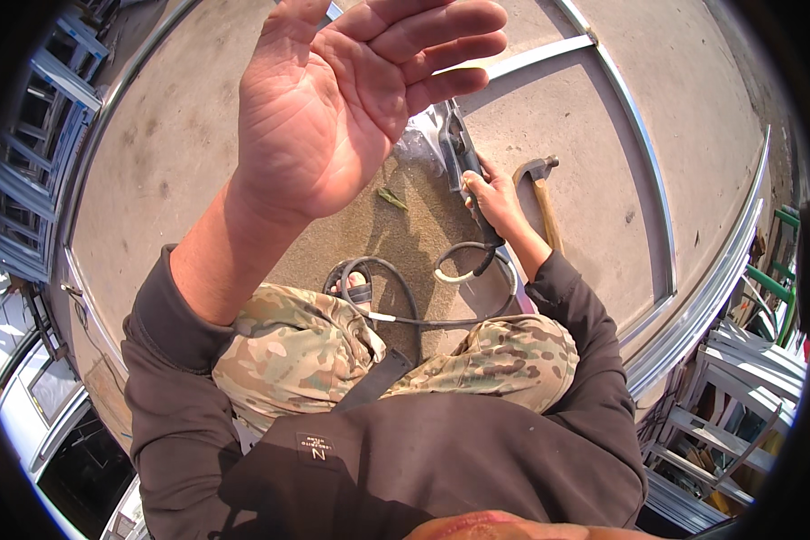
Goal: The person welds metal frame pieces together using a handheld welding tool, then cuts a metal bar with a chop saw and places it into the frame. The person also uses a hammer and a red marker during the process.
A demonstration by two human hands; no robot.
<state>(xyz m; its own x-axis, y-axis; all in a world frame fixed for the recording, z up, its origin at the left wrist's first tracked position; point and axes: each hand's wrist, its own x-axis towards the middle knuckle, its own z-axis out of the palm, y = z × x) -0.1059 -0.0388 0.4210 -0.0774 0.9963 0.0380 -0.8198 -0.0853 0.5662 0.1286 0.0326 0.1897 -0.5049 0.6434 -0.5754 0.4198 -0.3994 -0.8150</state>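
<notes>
Below, right hand (495, 200) grips a power tool (463, 162) (pointing away); left hand (351, 94) open.

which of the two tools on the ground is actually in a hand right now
The corded power tool: the right hand grips its dark body, cable looping behind. The wooden-handled hammer lies untouched just right of it. The left hand is raised, open and empty.

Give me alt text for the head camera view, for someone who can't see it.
Seen from above, a crouching person raises an open left hand toward the camera while the right hand grips a corded power tool on a concrete floor. A hammer lies beside it, inside a metal frame.
</notes>
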